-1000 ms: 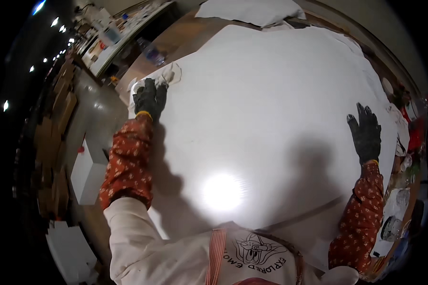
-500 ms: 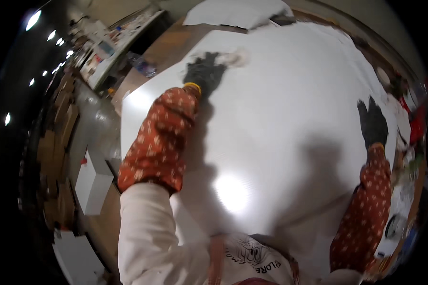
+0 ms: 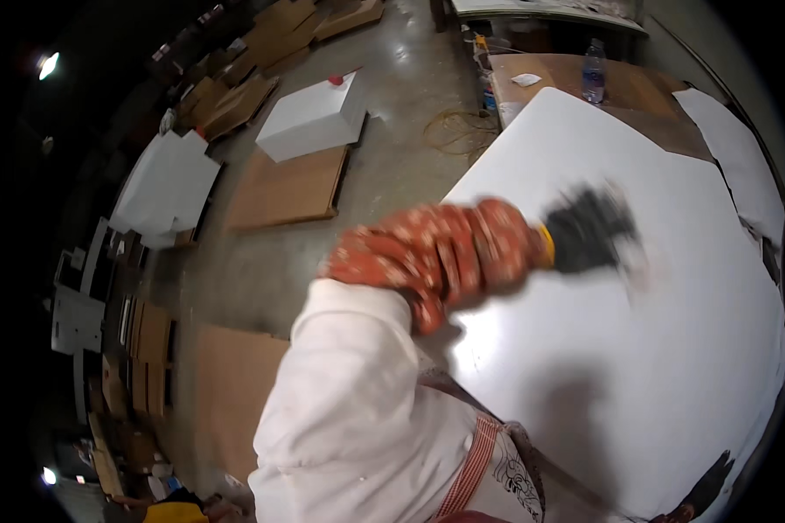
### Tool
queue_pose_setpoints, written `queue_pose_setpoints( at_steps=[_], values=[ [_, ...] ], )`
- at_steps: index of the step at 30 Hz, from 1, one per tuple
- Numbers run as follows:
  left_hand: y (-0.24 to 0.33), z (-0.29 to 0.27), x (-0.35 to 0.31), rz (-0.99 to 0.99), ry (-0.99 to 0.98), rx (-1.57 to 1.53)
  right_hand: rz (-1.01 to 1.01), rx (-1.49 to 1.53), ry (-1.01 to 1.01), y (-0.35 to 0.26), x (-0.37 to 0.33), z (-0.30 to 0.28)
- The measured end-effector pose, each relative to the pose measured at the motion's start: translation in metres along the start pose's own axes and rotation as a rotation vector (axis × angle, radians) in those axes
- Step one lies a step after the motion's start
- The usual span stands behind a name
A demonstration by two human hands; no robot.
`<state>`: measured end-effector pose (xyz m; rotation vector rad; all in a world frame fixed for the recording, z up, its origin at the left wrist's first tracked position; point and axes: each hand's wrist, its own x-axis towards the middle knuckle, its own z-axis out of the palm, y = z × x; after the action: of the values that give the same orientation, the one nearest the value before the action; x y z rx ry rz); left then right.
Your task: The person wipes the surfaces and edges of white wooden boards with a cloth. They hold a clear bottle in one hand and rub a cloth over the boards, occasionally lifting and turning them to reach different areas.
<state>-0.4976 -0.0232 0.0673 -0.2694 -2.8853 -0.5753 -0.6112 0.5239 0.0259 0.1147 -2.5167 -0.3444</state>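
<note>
A large white sheet [image 3: 672,349] with a smooth, glossy surface lies across the table in front of me. My left hand [image 3: 589,231], in a dark grey glove with a yellow cuff, presses on it; motion smears the fingers. A pale pinkish cloth [image 3: 638,268], also blurred, shows at the edge of that glove. At the lower right my right hand [image 3: 711,484], in a matching glove, rests near the sheet's edge with its fingers stretched out and nothing visible in them. Patterned red-brown sleeve covers run up both forearms.
Beyond the sheet's far corner a plastic bottle [image 3: 593,71] stands on a brown board [image 3: 628,96]. A white box [image 3: 314,118] sits on cardboard [image 3: 288,187] on the floor to the left. Coiled yellow cord [image 3: 458,131] lies by the table, and stacked cardboard [image 3: 153,357] stands farther left.
My view has swung to the left, bringing the floor and boxes into sight. The left hand keeps the cloth on the sheet; the right hand now shows at the lower right rim.
</note>
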Motion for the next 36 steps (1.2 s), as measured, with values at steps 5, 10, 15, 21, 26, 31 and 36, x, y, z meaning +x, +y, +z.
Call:
queue_pose_setpoints(
  at_steps=[5,10,15,21,26,31,36],
  values=[
    [-0.04,0.007,-0.014,-0.06,0.368,0.581,0.183,0.021,-0.187,0.015,0.005,0.026],
    [0.084,0.076,-0.072,0.329,0.209,0.11,-0.208,-0.116,0.109,0.049,-0.005,0.082],
    [0.004,0.003,-0.084,0.155,0.257,0.479,-0.594,-0.333,0.439,0.14,-0.027,0.152],
    [0.009,0.033,-0.081,0.086,0.316,0.468,-0.546,-0.833,-0.355,0.092,-0.011,0.102],
    [0.078,0.065,-0.138,0.165,0.089,0.248,-0.286,-0.454,-0.333,0.056,-0.008,0.077],
    [-0.062,-0.034,-0.173,-0.189,0.277,0.159,0.05,0.021,-0.279,0.08,-0.003,0.102],
    [0.009,0.032,-0.099,0.049,-0.004,0.352,-0.142,0.24,0.014,0.027,-0.012,0.065]
  ],
)
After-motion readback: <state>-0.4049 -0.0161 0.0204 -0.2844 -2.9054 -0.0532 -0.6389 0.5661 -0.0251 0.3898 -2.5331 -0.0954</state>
